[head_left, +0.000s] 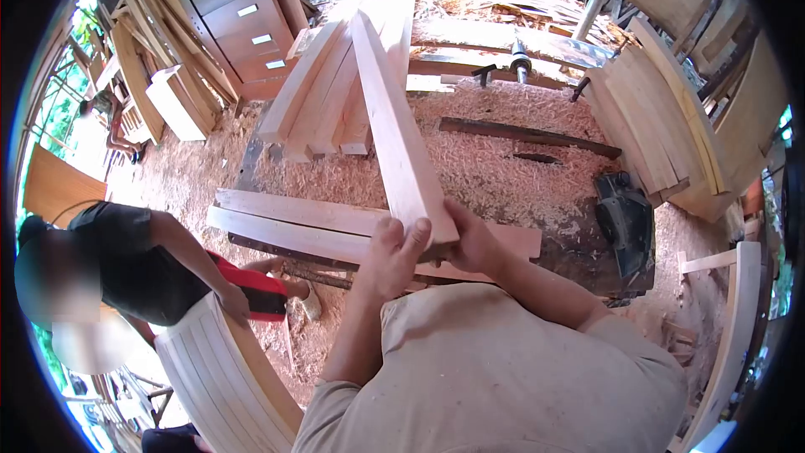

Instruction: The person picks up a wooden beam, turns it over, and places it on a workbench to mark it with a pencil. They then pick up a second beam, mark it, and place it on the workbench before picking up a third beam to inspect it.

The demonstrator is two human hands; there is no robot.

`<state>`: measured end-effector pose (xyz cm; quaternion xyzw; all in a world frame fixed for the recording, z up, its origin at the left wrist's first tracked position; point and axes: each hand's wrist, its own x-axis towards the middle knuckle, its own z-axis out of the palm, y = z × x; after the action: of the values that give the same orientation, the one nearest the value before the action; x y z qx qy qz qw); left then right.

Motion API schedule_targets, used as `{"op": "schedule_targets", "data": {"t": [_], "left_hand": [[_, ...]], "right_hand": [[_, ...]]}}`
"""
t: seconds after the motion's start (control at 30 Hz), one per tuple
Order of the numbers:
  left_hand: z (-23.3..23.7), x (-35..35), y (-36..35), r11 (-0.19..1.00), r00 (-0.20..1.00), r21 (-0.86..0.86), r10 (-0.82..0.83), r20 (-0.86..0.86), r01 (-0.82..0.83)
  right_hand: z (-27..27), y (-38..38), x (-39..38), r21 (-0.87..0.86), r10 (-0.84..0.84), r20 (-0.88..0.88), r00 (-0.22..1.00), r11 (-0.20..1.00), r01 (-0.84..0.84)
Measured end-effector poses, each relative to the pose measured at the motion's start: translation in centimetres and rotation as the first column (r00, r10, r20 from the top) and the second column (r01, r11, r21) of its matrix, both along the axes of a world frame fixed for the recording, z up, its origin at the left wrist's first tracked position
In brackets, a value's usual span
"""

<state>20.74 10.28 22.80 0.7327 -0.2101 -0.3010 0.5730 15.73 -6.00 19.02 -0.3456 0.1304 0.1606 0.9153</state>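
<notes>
A long pale wooden beam [396, 130] points away from me, its near end gripped in both hands. My left hand [396, 253] is closed round the left side of that end, thumb on top. On the right side, my right hand [468, 239] wraps the same end, with its fingers partly hidden beneath. Under the beam's near part, pale boards [302, 216] lie across the front of the workbench [579, 256]. Farther off, several squared beams [323, 92] rest side by side, left of the held one.
A black power planer [622, 222] sits at the bench's right end. Shavings [503, 101] and a dark wooden strip [528, 136] cover the bench. At left, a co-worker [126, 260] holds a slatted wooden panel [226, 369]. Curved boards [646, 122] stand at right; a drawer cabinet [239, 13] stands behind.
</notes>
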Motion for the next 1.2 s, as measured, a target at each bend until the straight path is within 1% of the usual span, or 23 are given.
{"op": "schedule_targets", "data": {"t": [0.03, 0.07, 0.1, 0.13, 0.17, 0.2, 0.23, 0.3, 0.33, 0.4, 0.47, 0.5, 0.53, 0.63, 0.67, 0.73, 0.77, 0.93, 1.0, 1.07, 1.1, 1.13, 1.2], "left_hand": [[1.7, -0.3, -0.4, 0.978, 0.997, -0.199, 0.044, -0.059, -0.055], [3.3, -0.5, -0.8, 0.916, 0.989, -0.383, 0.075, -0.125, -0.118], [4.3, -0.9, -1.0, 0.912, 0.982, -0.365, 0.160, -0.098, -0.185], [4.6, -0.6, -1.2, 0.916, 0.983, -0.357, 0.157, -0.100, -0.182], [4.9, 0.0, -1.4, 0.919, 0.968, -0.353, 0.227, 0.112, -0.175], [5.2, 0.4, -1.7, 0.924, 0.907, -0.345, 0.278, 0.317, -0.163], [7.0, 0.4, -2.4, 0.919, 0.839, -0.346, 0.334, 0.430, -0.188], [8.7, 1.1, -3.0, 0.929, 0.825, -0.301, 0.336, 0.455, -0.213], [9.1, 1.6, -3.2, 0.929, 0.812, -0.280, 0.353, 0.465, -0.243], [10.2, 3.0, -3.0, 0.958, 0.715, -0.188, 0.288, 0.638, -0.218], [12.2, 2.2, -3.9, 0.927, 0.835, -0.220, 0.371, 0.405, -0.305], [13.0, 1.9, -4.6, 0.903, 0.809, -0.325, 0.405, 0.426, -0.281], [12.9, 2.1, -4.6, 0.909, 0.816, -0.321, 0.389, 0.428, -0.265], [12.7, 3.0, -4.1, 0.919, 0.795, -0.266, 0.388, 0.466, -0.292], [12.8, 3.0, -4.3, 0.925, 0.801, -0.260, 0.372, 0.469, -0.277], [13.3, 2.7, -4.5, 0.883, 0.749, -0.292, 0.468, 0.470, -0.368], [13.6, 3.0, -3.9, 0.902, 0.809, -0.311, 0.412, 0.420, -0.299], [13.6, 3.7, -3.4, 0.898, 0.827, -0.314, 0.415, 0.380, -0.307], [13.4, 3.8, -3.5, 0.895, 0.757, -0.323, 0.436, 0.486, -0.308], [13.7, 3.5, -3.5, 0.901, 0.773, -0.321, 0.421, 0.475, -0.293], [13.8, 3.3, -3.5, 0.908, 0.791, -0.317, 0.399, 0.464, -0.272], [13.8, 3.4, -3.5, 0.904, 0.786, -0.324, 0.409, 0.463, -0.279], [13.8, 3.6, -3.5, 0.921, 0.758, -0.276, 0.384, 0.527, -0.274]], "right_hand": [[1.6, -0.3, 0.2, 0.029, -0.001, 0.053, 0.999, 1.000, 0.000], [3.1, -0.4, 0.5, 0.062, -0.007, 0.106, 0.994, 0.998, 0.000], [4.7, -0.3, 0.6, 0.071, -0.009, 0.098, 0.995, 0.998, 0.002], [6.4, -0.1, 0.9, 0.126, -0.044, 0.102, 0.994, 0.992, 0.031], [7.7, 0.0, 1.5, 0.183, -0.084, 0.107, 0.991, 0.981, 0.064], [8.4, 0.1, 2.0, 0.195, -0.113, 0.134, 0.985, 0.977, 0.085], [9.5, 0.2, 2.4, 0.227, -0.131, 0.124, 0.984, 0.969, 0.101], [12.4, 0.4, 2.9, 0.268, -0.169, 0.119, 0.978, 0.954, 0.132], [14.1, 0.7, 3.0, 0.274, -0.218, 0.079, 0.973, 0.943, 0.189], [14.5, 1.0, 3.6, 0.288, -0.274, 0.023, 0.961, 0.923, 0.256], [14.0, 0.8, 4.3, 0.351, -0.264, 0.253, 0.931, 0.922, 0.166], [14.3, 0.7, 4.5, 0.397, -0.259, 0.276, 0.926, 0.908, 0.136], [14.6, 0.9, 4.6, 0.402, -0.277, 0.275, 0.921, 0.903, 0.152], [16.2, 1.9, 4.9, 0.407, -0.342, 0.123, 0.932, 0.874, 0.266], [16.1, 1.9, 5.1, 0.413, -0.357, 0.122, 0.926, 0.867, 0.280], [16.1, 2.2, 5.3, 0.402, -0.340, 0.157, 0.927, 0.880, 0.255], [16.3, 2.4, 5.5, 0.403, -0.349, 0.113, 0.930, 0.872, 0.278], [16.7, 2.9, 5.7, 0.388, -0.350, 0.118, 0.929, 0.878, 0.281], [16.7, 3.0, 5.8, 0.389, -0.346, 0.128, 0.930, 0.880, 0.273], [17.0, 2.9, 5.7, 0.400, -0.360, 0.003, 0.933, 0.855, 0.329], [17.3, 2.8, 5.4, 0.395, -0.352, 0.007, 0.936, 0.861, 0.321], [17.6, 2.7, 5.0, 0.401, -0.362, 0.058, 0.931, 0.862, 0.310], [16.9, 2.1, 4.7, 0.400, -0.351, 0.111, 0.930, 0.872, 0.282]]}}
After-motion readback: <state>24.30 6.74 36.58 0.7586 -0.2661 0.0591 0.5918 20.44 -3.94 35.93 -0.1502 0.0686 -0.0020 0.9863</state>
